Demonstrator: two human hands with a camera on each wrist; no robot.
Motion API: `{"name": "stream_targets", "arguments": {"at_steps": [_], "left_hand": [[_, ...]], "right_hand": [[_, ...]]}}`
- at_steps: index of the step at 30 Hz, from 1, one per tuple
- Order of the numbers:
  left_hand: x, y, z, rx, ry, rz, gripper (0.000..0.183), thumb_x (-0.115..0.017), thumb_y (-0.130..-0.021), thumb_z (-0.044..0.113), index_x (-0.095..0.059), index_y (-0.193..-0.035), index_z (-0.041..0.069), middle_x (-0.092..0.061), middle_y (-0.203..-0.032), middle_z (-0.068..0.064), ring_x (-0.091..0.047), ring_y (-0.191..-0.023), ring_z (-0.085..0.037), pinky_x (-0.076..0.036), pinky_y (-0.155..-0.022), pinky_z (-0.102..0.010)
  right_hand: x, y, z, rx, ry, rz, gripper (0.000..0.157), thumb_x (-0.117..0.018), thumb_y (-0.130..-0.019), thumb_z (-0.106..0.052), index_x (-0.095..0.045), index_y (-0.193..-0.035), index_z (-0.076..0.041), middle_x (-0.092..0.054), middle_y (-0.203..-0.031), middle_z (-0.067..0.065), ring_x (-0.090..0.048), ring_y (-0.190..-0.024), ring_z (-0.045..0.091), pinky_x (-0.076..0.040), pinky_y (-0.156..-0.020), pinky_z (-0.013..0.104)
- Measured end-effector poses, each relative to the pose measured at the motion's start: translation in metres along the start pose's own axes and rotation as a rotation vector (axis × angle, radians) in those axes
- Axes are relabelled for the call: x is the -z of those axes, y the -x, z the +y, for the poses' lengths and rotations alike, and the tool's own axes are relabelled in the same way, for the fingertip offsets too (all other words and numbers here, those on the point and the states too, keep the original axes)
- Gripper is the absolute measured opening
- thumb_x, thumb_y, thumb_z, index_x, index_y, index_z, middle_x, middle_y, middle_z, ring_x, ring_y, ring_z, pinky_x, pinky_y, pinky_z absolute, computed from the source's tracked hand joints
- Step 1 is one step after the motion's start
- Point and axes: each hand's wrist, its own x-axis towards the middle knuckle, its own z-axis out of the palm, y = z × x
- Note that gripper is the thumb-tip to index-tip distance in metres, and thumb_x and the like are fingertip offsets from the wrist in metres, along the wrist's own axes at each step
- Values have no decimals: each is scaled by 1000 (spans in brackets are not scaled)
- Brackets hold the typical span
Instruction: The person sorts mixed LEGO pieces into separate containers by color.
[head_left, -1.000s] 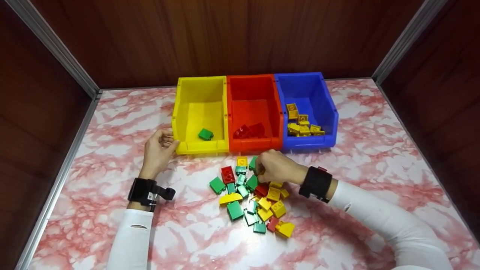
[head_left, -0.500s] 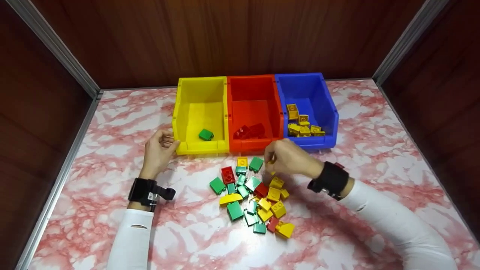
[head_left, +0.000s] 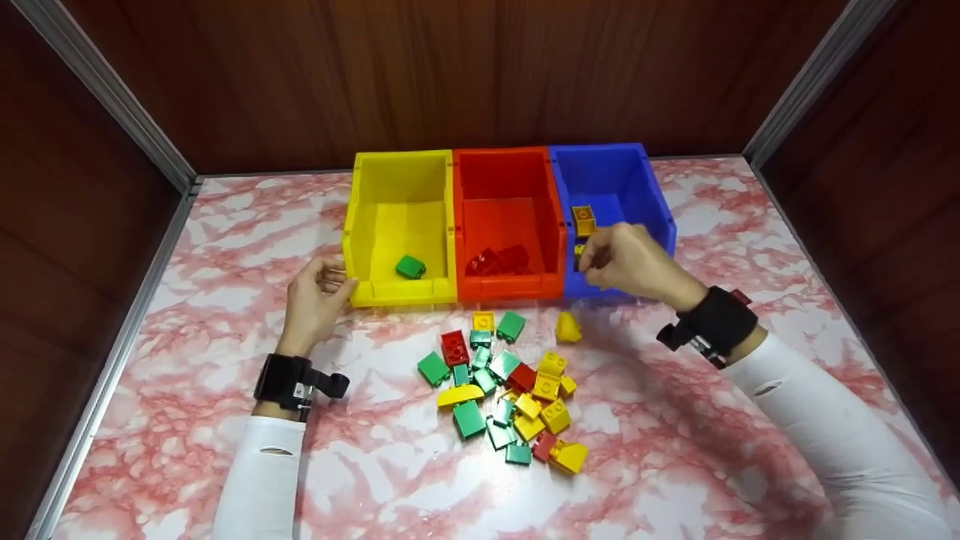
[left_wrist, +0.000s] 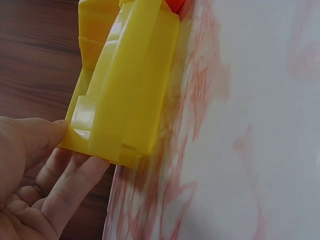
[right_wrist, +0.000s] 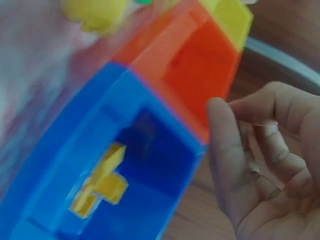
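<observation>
My left hand [head_left: 316, 304] holds the front left corner of a yellow bin [head_left: 405, 292]; the left wrist view shows its thumb on the bin's edge and fingers below. Over the front of a blue bin [head_left: 664, 225], my right hand [head_left: 634, 262] hovers with thumb and forefinger close together. Its wrist view shows no brick between them, though a small one might be hidden. Yellow toy bricks [right_wrist: 110, 185] lie inside the blue bin. A single yellow brick [head_left: 568, 328] sits on the table just in front of the bins.
Between the other two bins stands a red bin [head_left: 510, 289] with a few red bricks [head_left: 514, 259]. The yellow bin contains a green brick [head_left: 410, 266]. Several mixed green, yellow and red bricks, including a green brick [head_left: 469, 420], lie loosely piled on the marbled table [head_left: 360, 480].
My right hand has moved up and rightward from the brick pile to above the blue bin. A yellow brick now shows where that hand was. My left hand stays at the yellow bin.
</observation>
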Motion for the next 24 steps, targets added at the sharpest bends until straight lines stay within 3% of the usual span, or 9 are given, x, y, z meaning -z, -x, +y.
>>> {"name": "stream_targets", "arguments": {"at_steps": [6,13,18,24], "left_hand": [[2,-1,2,-8,-19,6,28,-71,-101,13,-65,-124,-1,-70,-110,-21,-65,-98,-23,-48,-81,-10],[0,0,0,-3,-4,14,26,-71,-101,13,-65,-121,-1,-70,-109,-20,-63,-95,-19,-48,-80,-10],[-1,0,2,3,6,8,27,-70,-101,14,-64,-122,-1,-69,-111,-21,-62,-97,-20,-47,-81,-10],[-2,0,3,8,-6,17,27,-71,-101,14,-65,-123,-1,-69,-110,-20,-62,-95,-20,-47,-81,-10]], "right_hand": [[-14,8,4,0,31,-90,13,-84,-79,-2,-79,-90,-6,-79,-85,9,-72,-75,15,-59,-66,25],[-33,16,16,17,107,-133,30,-88,-79,-9,-80,-107,-3,-79,-90,12,-68,-75,16,-57,-68,30],[-55,23,24,80,179,-48,41,-91,-79,-15,-79,-116,-3,-76,-95,14,-65,-78,22,-56,-67,34],[-78,30,26,121,269,65,31,-89,-82,-17,-79,-105,-1,-69,-101,16,-69,-83,29,-64,-73,45]]}}
